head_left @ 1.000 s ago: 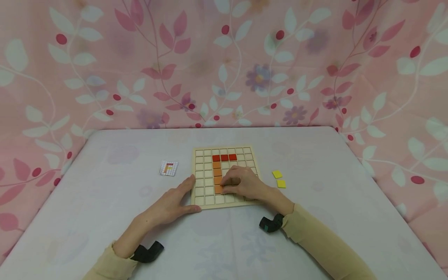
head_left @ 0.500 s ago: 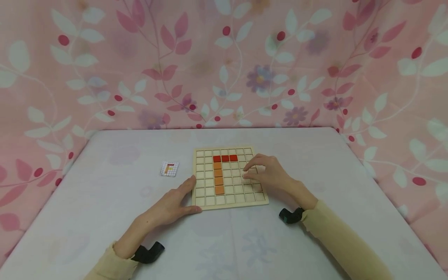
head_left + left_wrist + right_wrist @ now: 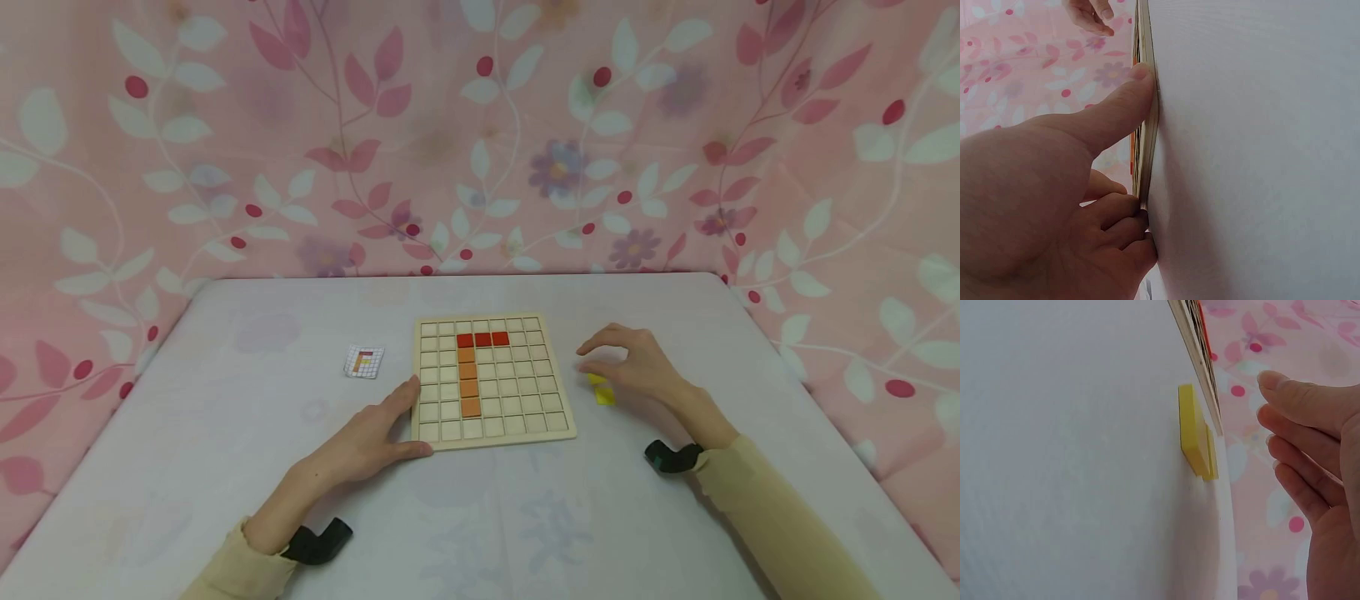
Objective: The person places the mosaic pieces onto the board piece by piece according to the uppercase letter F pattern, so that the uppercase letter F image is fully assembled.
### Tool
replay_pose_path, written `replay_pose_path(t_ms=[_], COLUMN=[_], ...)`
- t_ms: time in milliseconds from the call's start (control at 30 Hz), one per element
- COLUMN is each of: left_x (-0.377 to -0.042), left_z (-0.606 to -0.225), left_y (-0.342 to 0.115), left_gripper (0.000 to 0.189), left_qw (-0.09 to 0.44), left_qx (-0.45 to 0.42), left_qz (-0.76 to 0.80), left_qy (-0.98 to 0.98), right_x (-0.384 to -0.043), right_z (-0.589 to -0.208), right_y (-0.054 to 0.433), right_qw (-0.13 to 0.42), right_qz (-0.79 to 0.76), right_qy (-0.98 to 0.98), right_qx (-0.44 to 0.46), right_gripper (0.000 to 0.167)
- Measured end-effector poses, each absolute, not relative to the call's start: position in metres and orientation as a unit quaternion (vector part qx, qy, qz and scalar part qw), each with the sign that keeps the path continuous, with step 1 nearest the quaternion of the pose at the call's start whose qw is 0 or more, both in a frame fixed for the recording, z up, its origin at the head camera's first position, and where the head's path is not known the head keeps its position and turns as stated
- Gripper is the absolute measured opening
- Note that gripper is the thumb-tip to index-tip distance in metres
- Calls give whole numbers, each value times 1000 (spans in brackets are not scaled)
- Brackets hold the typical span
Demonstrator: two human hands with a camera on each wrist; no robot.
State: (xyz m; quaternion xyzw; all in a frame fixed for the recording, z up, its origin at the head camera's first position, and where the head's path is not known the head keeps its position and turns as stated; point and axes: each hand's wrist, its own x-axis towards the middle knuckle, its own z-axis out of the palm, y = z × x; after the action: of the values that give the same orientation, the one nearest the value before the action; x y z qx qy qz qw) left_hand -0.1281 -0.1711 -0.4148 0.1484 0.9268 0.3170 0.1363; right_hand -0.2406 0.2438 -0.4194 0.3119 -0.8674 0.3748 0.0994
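Observation:
A pale wooden grid board (image 3: 517,402) lies flat on the table. Three red tiles (image 3: 483,339) form a row near its far side, and several orange tiles (image 3: 468,388) run down from the leftmost one. At the board's near left corner, my left hand (image 3: 365,436) holds it, thumb on the front edge and fingers against the left edge. To the right of the board, my right hand (image 3: 637,364) hovers with nothing in it, thumb and forefinger apart. Below its fingers lie two yellow tiles (image 3: 604,397), partly hidden in the head view; the right wrist view shows a yellow tile (image 3: 1190,431) apart from the fingers.
A small card (image 3: 364,362) with a printed grid and coloured figure lies left of the board. A white cloth (image 3: 495,525) covers the table. Pink floral fabric (image 3: 480,150) hangs behind it. Each wrist carries a black device (image 3: 318,542).
My right hand has let go of an orange tile at the column's lower end and moved right, off the board, to above the yellow tiles. My left hand has stayed put.

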Motion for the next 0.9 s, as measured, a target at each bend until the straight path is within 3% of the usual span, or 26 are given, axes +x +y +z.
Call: replay_pose_path(t_ms=[367, 567, 700, 900], left_x=[-128, -128, -128, -129], left_z=[-413, -414, -414, -414], left_y=[-174, -173, -172, -172], left_gripper=[103, 102, 102, 101], left_qw=[141, 142, 140, 140], left_qx=[150, 148, 150, 151], left_qz=[315, 317, 317, 317], left_qy=[926, 926, 926, 926], right_x=[-239, -238, -239, -239], right_z=[-426, -426, -429, -433], right_y=[276, 282, 283, 283], right_qw=[88, 40, 17, 23], right_qz=[350, 358, 352, 333], right_qy=[-893, -901, -902, -902], right_qx=[268, 240, 249, 275], right_gripper=[20, 23, 24, 23])
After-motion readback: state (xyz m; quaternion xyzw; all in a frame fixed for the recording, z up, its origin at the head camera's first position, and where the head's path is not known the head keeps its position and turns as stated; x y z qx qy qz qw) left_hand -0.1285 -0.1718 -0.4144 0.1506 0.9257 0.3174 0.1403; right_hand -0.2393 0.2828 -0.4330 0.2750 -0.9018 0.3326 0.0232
